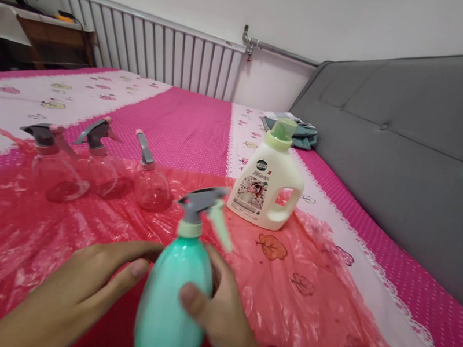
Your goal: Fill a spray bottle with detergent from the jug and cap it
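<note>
A mint-green spray bottle point(173, 305) with a grey head and pale green trigger stands out in the near middle, tilted slightly. Wrapped around its right side is my right hand point(219, 306), with the thumb across the front. My left hand point(110, 271) is beside the bottle's left side, its thumb apart from the fingers. The left fingertips pass behind the bottle and are hidden, so contact there is unclear. Beyond stand three clear pink spray bottles, the left one point(58, 175), the middle one point(102, 173) and the right one point(152, 187), with grey heads.
A cream jug point(268, 179) with a green cap stands behind the bottle to the right. Red plastic sheeting point(117, 231) covers the near part of the patterned bed point(195, 126). Folded cloths point(303, 135) lie by the grey headboard point(418, 132). A radiator point(155, 47) lines the wall.
</note>
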A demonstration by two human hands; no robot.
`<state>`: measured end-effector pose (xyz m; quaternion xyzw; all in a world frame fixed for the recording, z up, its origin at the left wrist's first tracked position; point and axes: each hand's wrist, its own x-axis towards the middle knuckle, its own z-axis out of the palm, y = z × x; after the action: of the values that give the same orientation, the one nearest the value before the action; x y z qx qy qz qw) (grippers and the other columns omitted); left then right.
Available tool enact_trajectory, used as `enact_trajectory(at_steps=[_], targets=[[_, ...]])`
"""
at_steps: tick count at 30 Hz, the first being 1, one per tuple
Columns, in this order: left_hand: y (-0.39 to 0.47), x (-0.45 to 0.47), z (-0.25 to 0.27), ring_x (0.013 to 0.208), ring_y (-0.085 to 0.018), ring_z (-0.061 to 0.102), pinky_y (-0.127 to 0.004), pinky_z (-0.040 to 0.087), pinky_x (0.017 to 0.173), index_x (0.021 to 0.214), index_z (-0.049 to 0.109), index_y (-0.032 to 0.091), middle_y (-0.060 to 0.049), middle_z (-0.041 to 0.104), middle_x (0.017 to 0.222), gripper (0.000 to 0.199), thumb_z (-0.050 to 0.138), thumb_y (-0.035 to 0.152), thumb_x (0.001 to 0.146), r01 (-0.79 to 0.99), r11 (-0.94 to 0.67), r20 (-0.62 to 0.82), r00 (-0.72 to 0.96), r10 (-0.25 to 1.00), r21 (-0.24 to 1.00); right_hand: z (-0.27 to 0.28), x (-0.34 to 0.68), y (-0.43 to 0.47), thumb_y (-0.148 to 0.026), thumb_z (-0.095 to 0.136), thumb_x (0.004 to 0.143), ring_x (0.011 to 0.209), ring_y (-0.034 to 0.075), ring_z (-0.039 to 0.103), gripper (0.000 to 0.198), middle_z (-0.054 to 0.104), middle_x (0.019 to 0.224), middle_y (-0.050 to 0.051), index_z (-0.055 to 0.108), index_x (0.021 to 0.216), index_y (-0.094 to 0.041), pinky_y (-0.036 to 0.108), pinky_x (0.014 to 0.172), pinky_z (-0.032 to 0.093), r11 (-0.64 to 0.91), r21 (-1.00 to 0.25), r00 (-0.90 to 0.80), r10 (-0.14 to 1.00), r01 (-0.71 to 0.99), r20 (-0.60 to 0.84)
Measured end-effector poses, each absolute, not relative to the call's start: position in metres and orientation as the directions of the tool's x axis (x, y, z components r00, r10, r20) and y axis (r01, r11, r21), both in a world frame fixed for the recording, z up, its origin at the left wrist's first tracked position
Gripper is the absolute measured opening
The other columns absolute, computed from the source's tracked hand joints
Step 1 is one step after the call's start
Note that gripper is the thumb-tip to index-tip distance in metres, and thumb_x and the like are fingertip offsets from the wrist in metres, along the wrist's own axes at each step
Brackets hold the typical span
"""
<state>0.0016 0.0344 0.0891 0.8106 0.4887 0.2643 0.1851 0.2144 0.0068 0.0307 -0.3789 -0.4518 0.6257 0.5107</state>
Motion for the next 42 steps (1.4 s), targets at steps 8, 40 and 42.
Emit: enact_trajectory(at_steps=[8, 40, 42], targets=[[0.031, -0.005, 0.079, 0.104, -0.025, 0.081, -0.031, 0.066, 0.091, 0.116, 0.081, 0.032, 0.003, 0.085, 0.114, 0.045, 0.042, 0.053, 0.106, 0.743, -0.409, 0.267, 0.311, 0.912, 0.530, 0.032, 0.216, 0.005, -0.086, 0.073, 0.074, 0.101, 0.031, 0.073, 0.077, 0.076, 0.115, 0.010, 0.071, 0.121, -0.025, 0.048, 0.090, 0.060, -0.180, -0.893, -0.082, 0.984, -0.413, -0.161], [0.031, -0.010, 0.072, 0.097, -0.026, 0.081, -0.035, 0.066, 0.092, 0.117, 0.079, 0.032, -0.001, 0.085, 0.110, 0.036, 0.051, 0.049, 0.102, 0.718, -0.482, 0.253, 0.411, 0.876, 0.502, 0.037, 0.230, 0.009, -0.061, 0.102, 0.046, 0.125, 0.042, 0.064, 0.120, 0.071, 0.131, 0.013, 0.050, 0.150, -0.032, 0.057, 0.100, 0.055, -0.091, -0.995, -0.133, 0.988, -0.042, -0.085], [0.031, -0.009, 0.074, 0.099, -0.025, 0.081, -0.033, 0.065, 0.093, 0.121, 0.078, 0.033, 0.000, 0.084, 0.113, 0.036, 0.051, 0.049, 0.103, 0.721, -0.480, 0.248, 0.412, 0.877, 0.500, 0.036, 0.228, 0.008, -0.071, 0.095, 0.053, 0.118, 0.039, 0.069, 0.118, 0.072, 0.128, 0.012, 0.045, 0.152, -0.031, 0.055, 0.094, 0.059, -0.137, -0.973, -0.251, 0.964, -0.184, -0.088]])
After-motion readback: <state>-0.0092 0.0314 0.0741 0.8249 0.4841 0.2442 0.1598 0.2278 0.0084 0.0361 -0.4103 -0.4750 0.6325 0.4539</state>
